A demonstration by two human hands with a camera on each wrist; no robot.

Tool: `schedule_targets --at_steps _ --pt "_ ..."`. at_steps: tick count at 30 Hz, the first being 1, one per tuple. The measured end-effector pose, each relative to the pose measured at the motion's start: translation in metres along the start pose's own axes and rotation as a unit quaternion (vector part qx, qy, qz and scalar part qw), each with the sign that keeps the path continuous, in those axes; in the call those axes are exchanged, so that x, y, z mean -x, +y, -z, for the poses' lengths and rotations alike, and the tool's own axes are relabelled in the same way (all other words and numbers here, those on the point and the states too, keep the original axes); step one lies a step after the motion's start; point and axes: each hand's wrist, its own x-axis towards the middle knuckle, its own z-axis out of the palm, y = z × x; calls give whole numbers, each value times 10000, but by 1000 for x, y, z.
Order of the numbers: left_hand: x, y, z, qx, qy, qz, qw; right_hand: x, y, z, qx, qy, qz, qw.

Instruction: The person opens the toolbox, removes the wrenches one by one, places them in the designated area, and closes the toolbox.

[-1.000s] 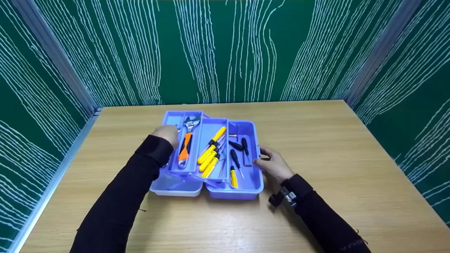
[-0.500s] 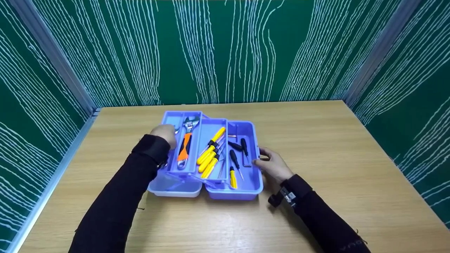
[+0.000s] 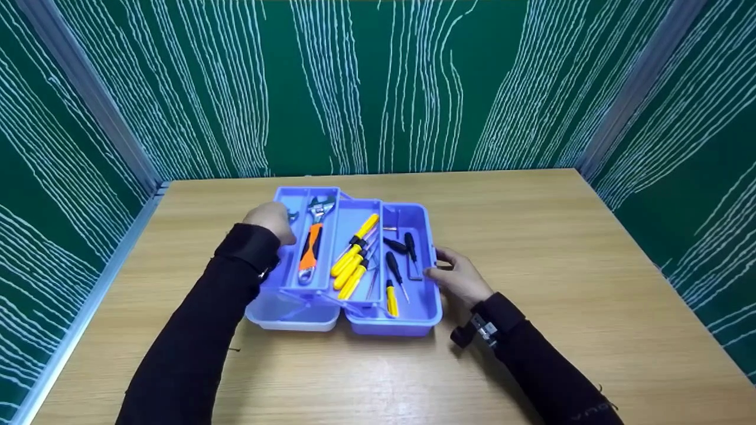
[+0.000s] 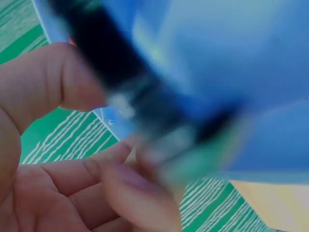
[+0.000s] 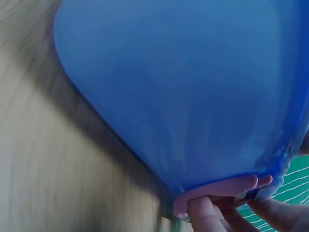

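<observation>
Nearest to me are the black sleeves, reaching over the wood table. The box sits spread wide on it, left of centre, pale lid at its left. My right hand is at the box's right wall, fingers bent round the pink latch, holding it. Inside the bin I see a short yellow driver, black-handled tools and an L-shaped tip. Middle tray: yellow screwdrivers, bunched at a slant. Left tray: orange-and-black wrench in its right compartment, jaw end away from me. My left hand is over the left compartment, a metal tool head showing just beside it. Left wrist view: thumb and fingers bent, part-way apart, a blurred dark tool at them; can't tell if they grip it. Beyond the table, green panels with wavy white lines, grey posts at the corners.
</observation>
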Motion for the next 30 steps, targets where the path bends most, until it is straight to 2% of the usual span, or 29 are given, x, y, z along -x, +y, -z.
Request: schedule_targets --at_steps 4,7,12,15,19,23,27,30 --pt "3 -1 4 242 -45 70 9997 1 -2 2 78 -37 -30 10000" --pt "4 -1 5 327 -16 60 9994 2 -3 4 -22 -123 -76 9999" --pt "6 -2 5 648 32 211 9977 4 -7 4 -160 -176 -53 9997" --pt "7 -1 5 785 174 265 9964 5 -12 6 -275 -135 -57 9995" --pt "9 5 3 998 599 178 9930 8 -22 9 -152 -8 -14 9999" --pt "16 17 -6 1373 1273 -155 9822 14 -33 11 343 127 191 9991" --pt "25 33 -22 1795 1955 -787 9609 21 -45 8 429 171 459 9979" --pt "34 47 -36 2176 2149 -1166 9449 26 -53 1 342 231 594 9974"
